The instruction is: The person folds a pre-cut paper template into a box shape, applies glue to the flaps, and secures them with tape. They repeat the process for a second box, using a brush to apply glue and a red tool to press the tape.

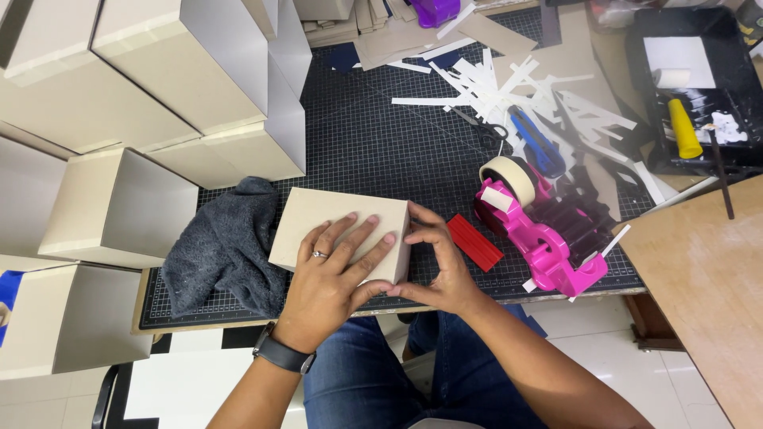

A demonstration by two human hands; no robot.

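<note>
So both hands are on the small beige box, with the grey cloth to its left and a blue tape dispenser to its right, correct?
Not quite: the head view shows the tape dispenser is pink, not blue. The rest holds: left hand and right hand on the beige box, grey cloth to its left.
</note>
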